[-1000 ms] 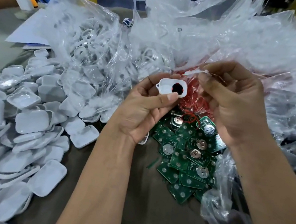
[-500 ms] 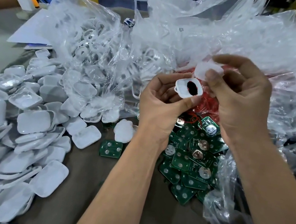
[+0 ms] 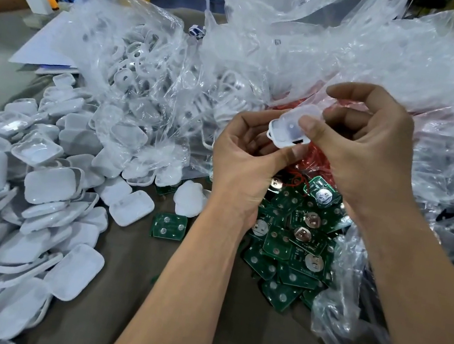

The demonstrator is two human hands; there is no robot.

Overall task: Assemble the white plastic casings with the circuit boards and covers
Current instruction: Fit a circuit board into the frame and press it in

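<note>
Now I'm gripping the white casing [image 3: 280, 137] in my left hand [image 3: 245, 169], above the green circuit boards [image 3: 295, 242]. My right hand [image 3: 365, 152] is pinching a translucent cover [image 3: 296, 120] onto it, seemingly not fully seated.

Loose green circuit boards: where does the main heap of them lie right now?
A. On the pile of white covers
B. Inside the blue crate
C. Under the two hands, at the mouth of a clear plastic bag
C: the green circuit boards are heaped on the table just below the left hand and right hand, beside the clear plastic bag.
</note>
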